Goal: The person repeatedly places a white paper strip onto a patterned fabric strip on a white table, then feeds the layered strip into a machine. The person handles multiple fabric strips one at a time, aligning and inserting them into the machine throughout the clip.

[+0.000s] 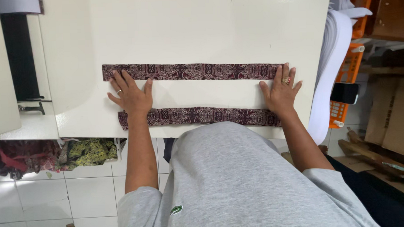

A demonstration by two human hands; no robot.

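Observation:
Two long dark maroon patterned fabric strips lie parallel on a cream table. The far strip runs across the table's middle; the near strip lies close to the front edge. My left hand rests flat with spread fingers, fingertips on the far strip's left end and wrist over the near strip's left end. Flat at the right ends of both strips is my right hand, with a ring on one finger. Neither hand grips anything.
A sewing machine body stands at the left of the table. Colourful fabric scraps sit in a bin below. White cloth hangs over the right edge, beside an orange crate and a dark phone. White tiled floor lies below.

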